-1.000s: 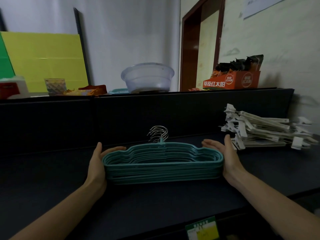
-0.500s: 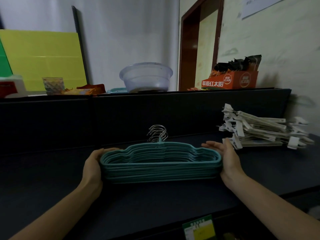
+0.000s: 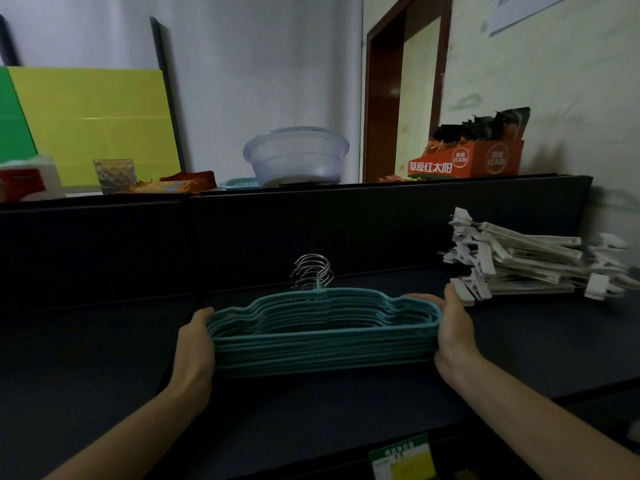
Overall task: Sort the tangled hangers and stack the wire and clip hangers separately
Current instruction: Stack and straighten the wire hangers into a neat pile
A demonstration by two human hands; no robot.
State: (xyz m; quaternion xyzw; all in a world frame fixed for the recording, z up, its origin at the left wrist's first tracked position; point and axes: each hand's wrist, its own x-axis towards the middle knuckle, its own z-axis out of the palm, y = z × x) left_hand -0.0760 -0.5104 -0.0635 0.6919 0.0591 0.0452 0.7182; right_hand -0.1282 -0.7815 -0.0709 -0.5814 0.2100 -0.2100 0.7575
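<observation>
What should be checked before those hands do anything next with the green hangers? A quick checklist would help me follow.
1. The left hand holds one end of the teal hangers: ok.
2. The right hand holds the other end: ok.
3. The metal hooks are bunched together and face one way: ok.
4. The teal hangers lie squared up in one stack: ok.
5. The white clip hangers sit apart in their own pile: ok, though that pile looks loose.
6. No clip hanger is hidden inside the teal stack: cannot tell.
</observation>
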